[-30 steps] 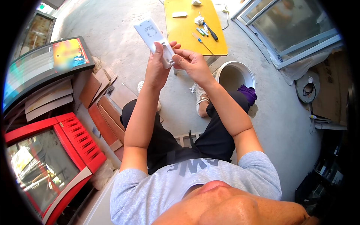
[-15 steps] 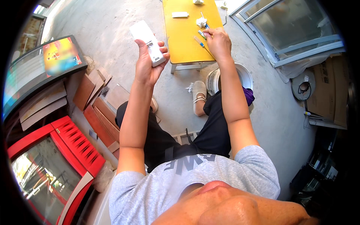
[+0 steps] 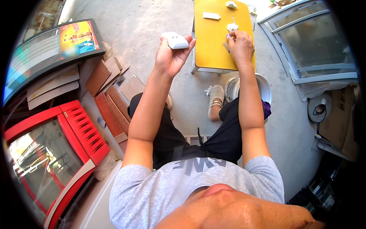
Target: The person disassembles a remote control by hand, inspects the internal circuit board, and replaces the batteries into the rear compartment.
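Note:
In my left hand [image 3: 169, 61] is a white remote control [image 3: 175, 39], tilted so that it looks short. Thumb and fingers grip its sides, left of the yellow table [image 3: 207, 51]. My right hand [image 3: 243, 49] is over the table, fingers curled and pinched together; a small pale thing shows at the fingertips, too small to name. Just beyond those fingers lies a crumpled white wad [image 3: 232, 27] with a thin stick by it. A flat white oblong piece [image 3: 211, 15] rests on the far left of the tabletop. Another white wad [image 3: 231, 4] is at the far edge.
A white bucket [image 3: 264, 86] stands below the table by my foot. Boards [image 3: 114, 107] lean at the left, beside a red-framed cabinet [image 3: 85, 129] and a dark-edged display case [image 3: 72, 42]. A glazed window frame [image 3: 309, 42] is at the right, with cardboard [image 3: 339, 118] below it.
The view has shifted, so the scene sits further right and lower. My left hand has tipped the remote control, and its battery compartment no longer faces me. My right hand stays over the table.

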Demonstrator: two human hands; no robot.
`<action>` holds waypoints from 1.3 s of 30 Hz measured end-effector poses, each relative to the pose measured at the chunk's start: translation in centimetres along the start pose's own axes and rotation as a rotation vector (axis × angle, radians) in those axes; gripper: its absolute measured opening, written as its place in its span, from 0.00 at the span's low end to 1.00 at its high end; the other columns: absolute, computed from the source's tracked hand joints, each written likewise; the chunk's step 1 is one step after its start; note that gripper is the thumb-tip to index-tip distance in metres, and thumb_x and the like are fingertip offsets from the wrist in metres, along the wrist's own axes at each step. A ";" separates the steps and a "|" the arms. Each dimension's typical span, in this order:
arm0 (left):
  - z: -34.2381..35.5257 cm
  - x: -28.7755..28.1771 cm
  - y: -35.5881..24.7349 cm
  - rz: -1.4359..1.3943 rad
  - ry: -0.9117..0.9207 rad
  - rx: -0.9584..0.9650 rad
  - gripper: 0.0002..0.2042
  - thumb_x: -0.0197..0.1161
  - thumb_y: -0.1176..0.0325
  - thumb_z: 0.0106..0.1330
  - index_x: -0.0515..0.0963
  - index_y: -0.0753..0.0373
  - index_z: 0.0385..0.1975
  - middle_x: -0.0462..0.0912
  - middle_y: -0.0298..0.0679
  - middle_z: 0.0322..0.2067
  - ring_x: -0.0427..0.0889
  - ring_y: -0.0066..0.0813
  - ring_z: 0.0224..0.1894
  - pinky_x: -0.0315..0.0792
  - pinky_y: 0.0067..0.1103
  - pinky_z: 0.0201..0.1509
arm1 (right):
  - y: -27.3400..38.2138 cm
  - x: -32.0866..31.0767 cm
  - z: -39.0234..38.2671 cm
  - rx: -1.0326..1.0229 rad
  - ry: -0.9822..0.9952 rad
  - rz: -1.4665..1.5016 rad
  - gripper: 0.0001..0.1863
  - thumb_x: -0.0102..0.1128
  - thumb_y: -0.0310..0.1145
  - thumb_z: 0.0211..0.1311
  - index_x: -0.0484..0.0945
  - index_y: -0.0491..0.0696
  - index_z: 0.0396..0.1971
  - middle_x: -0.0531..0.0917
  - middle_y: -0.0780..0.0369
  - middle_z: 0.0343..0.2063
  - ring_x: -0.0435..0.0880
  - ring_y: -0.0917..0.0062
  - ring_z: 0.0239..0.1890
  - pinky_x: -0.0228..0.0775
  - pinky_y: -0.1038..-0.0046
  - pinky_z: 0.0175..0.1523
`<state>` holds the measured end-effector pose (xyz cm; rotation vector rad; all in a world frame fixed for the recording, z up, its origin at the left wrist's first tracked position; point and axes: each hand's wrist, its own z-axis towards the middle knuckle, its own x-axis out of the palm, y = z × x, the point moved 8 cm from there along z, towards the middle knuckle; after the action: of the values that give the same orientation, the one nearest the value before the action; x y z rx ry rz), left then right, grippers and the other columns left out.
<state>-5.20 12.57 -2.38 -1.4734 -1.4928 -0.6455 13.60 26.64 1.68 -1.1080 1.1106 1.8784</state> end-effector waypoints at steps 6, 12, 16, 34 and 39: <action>0.3 -0.1 0.2 0.029 -0.015 0.017 0.32 0.28 0.46 0.76 0.57 0.78 0.53 0.65 0.62 0.56 0.70 0.52 0.61 0.73 0.41 0.65 | 1.5 0.9 0.0 0.162 0.103 0.993 0.09 0.54 0.31 0.67 0.75 0.41 0.41 0.83 0.59 0.35 0.82 0.73 0.39 0.75 0.72 0.47; 0.6 -0.3 0.2 0.105 0.025 0.047 0.33 0.40 0.44 0.73 0.63 0.80 0.45 0.69 0.62 0.52 0.72 0.52 0.59 0.75 0.39 0.64 | 6.0 1.6 -2.6 0.173 0.339 1.292 0.11 0.41 0.26 0.69 0.75 0.43 0.39 0.81 0.62 0.37 0.79 0.83 0.37 0.74 0.78 0.50; 0.5 -0.3 1.0 0.116 -0.014 0.015 0.29 0.53 0.44 0.69 0.67 0.72 0.44 0.76 0.52 0.43 0.80 0.41 0.48 0.81 0.30 0.54 | 8.4 0.8 -3.9 -0.107 0.268 1.116 0.08 0.45 0.24 0.64 0.75 0.43 0.38 0.82 0.63 0.39 0.77 0.84 0.36 0.71 0.80 0.41; -1.4 2.6 2.5 0.154 0.241 -0.037 0.27 0.59 0.44 0.66 0.71 0.68 0.41 0.77 0.42 0.38 0.80 0.29 0.44 0.81 0.25 0.53 | 11.5 -4.5 -5.8 -0.339 -0.117 0.916 0.12 0.67 0.24 0.56 0.84 0.46 0.41 0.82 0.63 0.35 0.77 0.80 0.30 0.70 0.79 0.35; -1.6 2.7 2.1 0.169 0.223 0.027 0.28 0.55 0.43 0.69 0.70 0.69 0.44 0.77 0.43 0.40 0.80 0.29 0.45 0.80 0.26 0.54 | 11.4 -4.5 -5.5 -0.313 -0.063 0.948 0.16 0.69 0.25 0.52 0.84 0.48 0.43 0.83 0.61 0.37 0.80 0.76 0.33 0.73 0.76 0.36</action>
<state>-2.47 12.81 0.16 -1.4383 -1.1894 -0.6607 7.48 16.47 7.94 -0.6921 1.4890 2.8655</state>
